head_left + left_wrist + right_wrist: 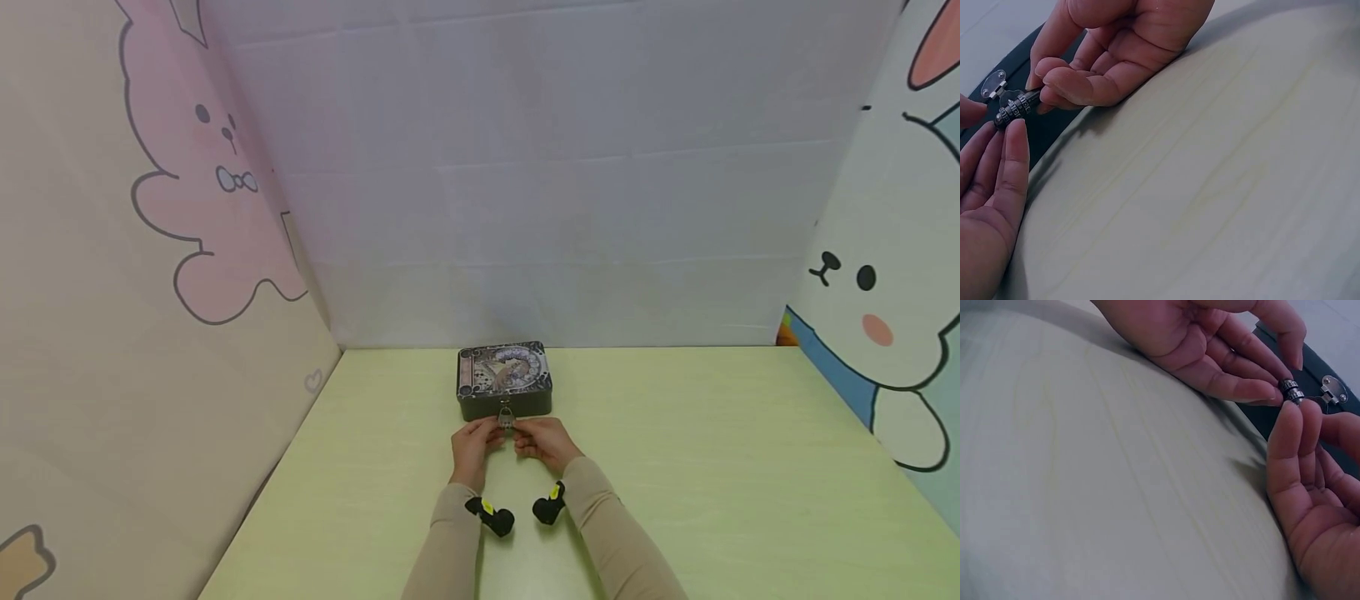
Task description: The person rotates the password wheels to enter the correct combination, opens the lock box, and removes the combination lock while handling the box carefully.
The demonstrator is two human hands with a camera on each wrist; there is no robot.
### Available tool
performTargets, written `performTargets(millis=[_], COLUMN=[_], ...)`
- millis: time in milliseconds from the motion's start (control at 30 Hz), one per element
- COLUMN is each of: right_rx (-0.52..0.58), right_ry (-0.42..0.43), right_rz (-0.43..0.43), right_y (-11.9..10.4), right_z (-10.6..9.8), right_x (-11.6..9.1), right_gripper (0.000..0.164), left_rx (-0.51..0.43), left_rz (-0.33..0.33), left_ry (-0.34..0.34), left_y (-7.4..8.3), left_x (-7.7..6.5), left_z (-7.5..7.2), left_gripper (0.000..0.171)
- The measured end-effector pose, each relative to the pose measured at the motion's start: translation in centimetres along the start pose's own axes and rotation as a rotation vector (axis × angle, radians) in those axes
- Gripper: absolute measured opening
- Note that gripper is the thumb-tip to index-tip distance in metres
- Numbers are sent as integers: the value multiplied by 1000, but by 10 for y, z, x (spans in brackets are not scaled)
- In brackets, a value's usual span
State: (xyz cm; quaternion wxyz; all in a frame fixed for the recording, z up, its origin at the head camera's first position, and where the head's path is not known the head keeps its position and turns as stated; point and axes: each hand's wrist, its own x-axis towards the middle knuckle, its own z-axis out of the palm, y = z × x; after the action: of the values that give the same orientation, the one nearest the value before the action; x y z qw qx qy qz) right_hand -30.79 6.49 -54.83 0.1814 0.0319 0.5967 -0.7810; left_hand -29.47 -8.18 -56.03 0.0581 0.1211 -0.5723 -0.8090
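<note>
Both hands' grips (476, 439) (542, 439) pinched on padlock (507, 417) at tin box (504, 379) front.

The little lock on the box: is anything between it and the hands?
Nothing visible. Both hands already touch the lock, which hangs at the front of the box. The left hand and right hand pinch it from either side with their fingertips.
</note>
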Motion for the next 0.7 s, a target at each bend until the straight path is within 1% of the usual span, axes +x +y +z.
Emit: performTargets(millis=[100, 300, 500, 700], right_rx=[6, 17, 30, 39], right_ry=[4, 9, -5, -7], right_rz=[2, -8, -13, -9], right_y=[0, 1, 1, 1], right_z=[0, -1, -2, -2], right_x=[0, 1, 0, 0], right_gripper=[21, 21, 22, 20], left_rx=[-21, -25, -29, -22], left_rz=[-14, -32, -16, -4], left_ry=[-8, -17, -34, -35], left_y=[1, 3, 2, 1], left_x=[0, -1, -3, -2], left_z=[-1, -2, -3, -3], left_gripper=[22, 25, 34, 36])
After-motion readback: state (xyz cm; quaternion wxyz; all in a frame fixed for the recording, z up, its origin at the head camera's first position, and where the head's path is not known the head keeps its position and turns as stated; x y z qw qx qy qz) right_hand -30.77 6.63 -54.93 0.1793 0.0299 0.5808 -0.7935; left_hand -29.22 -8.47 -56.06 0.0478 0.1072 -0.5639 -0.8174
